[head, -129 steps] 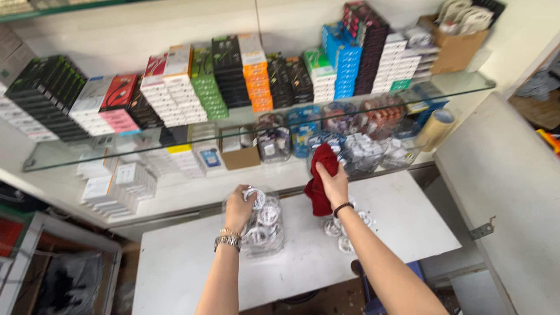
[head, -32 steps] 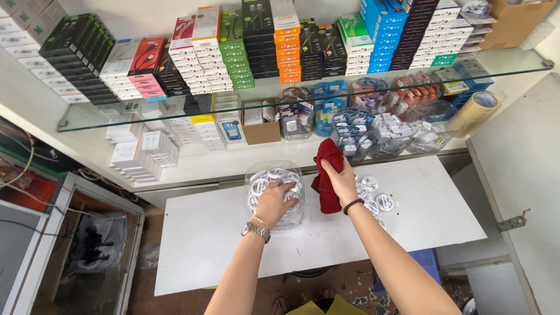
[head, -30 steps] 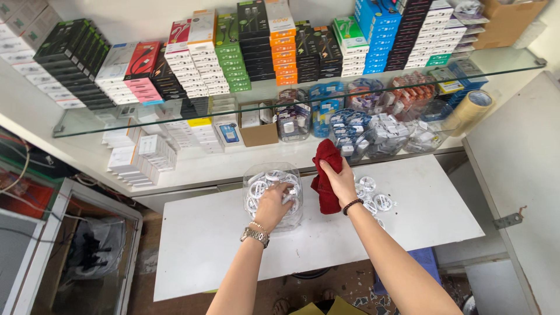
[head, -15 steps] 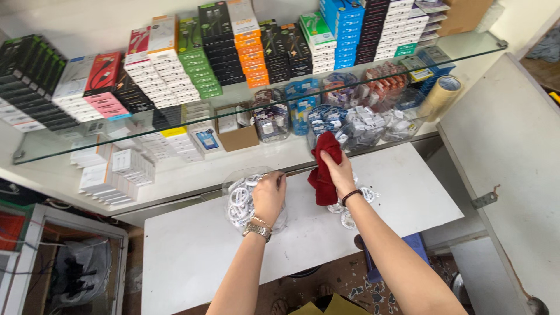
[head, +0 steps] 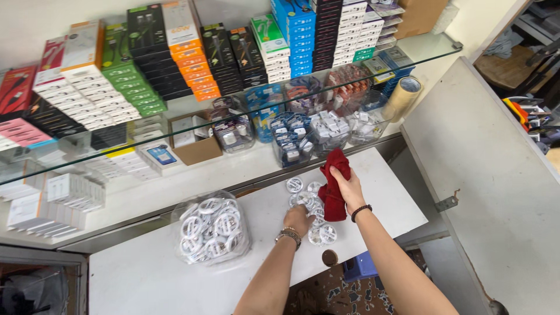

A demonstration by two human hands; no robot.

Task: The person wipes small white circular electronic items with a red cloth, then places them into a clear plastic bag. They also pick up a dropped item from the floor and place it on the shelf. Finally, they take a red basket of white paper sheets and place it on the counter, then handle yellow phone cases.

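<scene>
**Hands over the coiled cables, red cloth gripped**

Head view: the right hand (head: 348, 188) is up over the white desk (head: 146, 280), its fingers closed around a dark red cloth (head: 334, 185) that hangs down from the grip and touches the pile below. The left hand (head: 298, 220), a metal watch on its wrist, rests palm-down on a loose pile of small round packets of white coiled cable (head: 312, 210). Its fingers are curled over the packets; whether they actually grip one I cannot tell. The pile lies on the desk near its right end, just beside and partly under the cloth.

Well to the left on the same desk sits a clear plastic bag (head: 211, 234) filled with more of the same white coils, touched by neither hand. Behind, a glass shelf (head: 420, 49) carries rows of coloured boxes, and a roll of tape (head: 402, 96) stands at its right end.
</scene>
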